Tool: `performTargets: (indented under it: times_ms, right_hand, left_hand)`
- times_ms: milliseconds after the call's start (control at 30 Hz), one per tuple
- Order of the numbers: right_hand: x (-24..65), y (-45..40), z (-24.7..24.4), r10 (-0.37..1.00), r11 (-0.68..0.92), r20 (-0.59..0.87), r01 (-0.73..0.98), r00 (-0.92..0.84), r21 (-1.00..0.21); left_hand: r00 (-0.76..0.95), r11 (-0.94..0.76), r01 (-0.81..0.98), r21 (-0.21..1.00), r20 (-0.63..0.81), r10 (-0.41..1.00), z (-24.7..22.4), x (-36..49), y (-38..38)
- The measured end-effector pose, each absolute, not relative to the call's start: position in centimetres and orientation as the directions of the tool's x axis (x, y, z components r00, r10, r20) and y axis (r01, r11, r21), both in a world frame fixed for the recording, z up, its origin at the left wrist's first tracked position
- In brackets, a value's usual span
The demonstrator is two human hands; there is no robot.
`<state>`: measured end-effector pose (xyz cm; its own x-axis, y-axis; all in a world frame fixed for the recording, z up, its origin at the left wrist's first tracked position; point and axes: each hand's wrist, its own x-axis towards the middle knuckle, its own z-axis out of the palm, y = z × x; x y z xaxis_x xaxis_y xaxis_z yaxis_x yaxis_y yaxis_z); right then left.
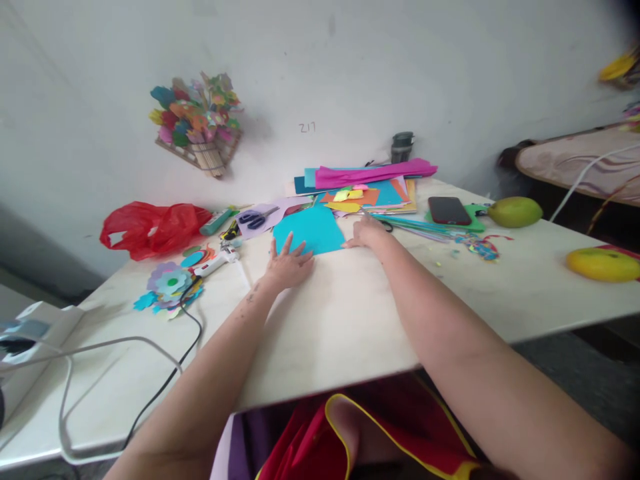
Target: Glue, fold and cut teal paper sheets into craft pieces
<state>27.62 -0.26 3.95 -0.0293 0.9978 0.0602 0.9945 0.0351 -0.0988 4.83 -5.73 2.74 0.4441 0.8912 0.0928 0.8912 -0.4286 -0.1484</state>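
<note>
A turquoise sheet of paper (310, 230) lies flat on the pale table. My left hand (290, 267) rests with spread fingers on its lower left corner. At the sheet's right edge is my right hand (369, 232), its fingers apart; one fingertip touches the right corner and another points toward a yellow paper piece (343, 207). A dark scissor handle (387, 227) shows just beside the right hand, the rest of it hidden. Neither hand appears to lift anything.
Left of the sheet are dark-handled scissors (253, 219), a glue gun (217, 261), paper flowers (171, 281) and a red plastic bag (155, 227). Stacked coloured papers (390, 193) lie behind. To the right are a phone (449, 211), green strips (415, 225) and two mangoes (515, 211).
</note>
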Motion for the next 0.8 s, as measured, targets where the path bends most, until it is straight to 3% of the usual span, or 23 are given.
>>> performTargets:
  times_ms: [67, 167, 267, 367, 467, 567, 700, 800]
  right_hand:
    - [26.5, -0.7, 4.6, 0.986, 0.072, 0.161, 0.99, -0.052, -0.122]
    - [23.4, -1.2, 4.9, 0.959, 0.191, 0.27, 0.91, -0.092, -0.367]
    - [20.4, -1.4, 3.7, 0.962, 0.27, 0.212, 0.739, -0.174, -0.618]
    - [19.5, -1.1, 2.0, 0.975, 0.216, 0.12, 0.651, -0.189, -0.727]
    - [20.1, -0.5, 0.8, 0.977, 0.196, 0.104, 0.592, -0.187, -0.781]
    - [20.6, 0.0, 0.5, 0.97, 0.218, 0.109, 0.582, -0.216, -0.784]
    - [20.2, 0.0, 0.4, 0.957, 0.269, 0.138, 0.597, -0.255, -0.756]
    - [19.9, -0.2, 0.4, 0.952, 0.294, 0.164, 0.623, -0.259, -0.725]
  left_hand:
    - [0.446, -0.428, 0.893, -0.139, 0.143, 0.884, 2.3, 5.1, -5.8]
    - [0.428, -0.415, 0.904, -0.105, 0.194, 0.883, 1.7, 6.0, -5.9]
    - [0.416, -0.417, 0.908, -0.039, 0.193, 0.888, 1.2, 6.8, -5.8]
    - [0.428, -0.447, 0.893, 0.056, 0.2, 0.881, 1.2, 6.7, -5.7]
    - [0.36, -0.423, 0.892, 0.157, 0.318, 0.877, 2.0, 5.2, -5.4]
    - [0.119, -0.255, 0.926, 0.277, 0.427, 0.896, 2.8, 2.9, -4.8]
    - [-0.034, -0.11, 0.916, 0.385, 0.35, 0.936, 2.4, 0.8, -3.7]
    - [-0.041, -0.091, 0.913, 0.398, 0.31, 0.95, 1.7, 0.3, -3.1]
